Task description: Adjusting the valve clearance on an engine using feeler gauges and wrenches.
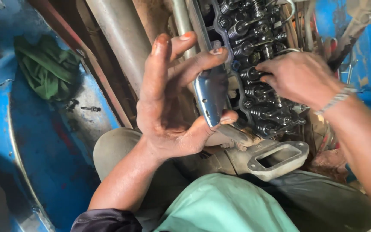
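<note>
Here the left hand (168, 107) pinches a feeler gauge (211, 96) loosely; it could slip. The right hand (299, 77) grips the valve springs (258, 92).

In the left hand (172, 107), pinched between thumb and fingertips, the small plate (211, 96) is polished, glossy metal. Just right of that grip, under the right hand (299, 77), the valve springs (258, 92) are dark, oily metal. Below, the flange (278, 159) looks matt, rough cast. Far left, a green rag (46, 66) is crumpled cloth.

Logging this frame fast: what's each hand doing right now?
Left hand: holding a shiny metal tool between thumb and fingertips.
Right hand: on the valve springs; grip cannot be told.
</note>
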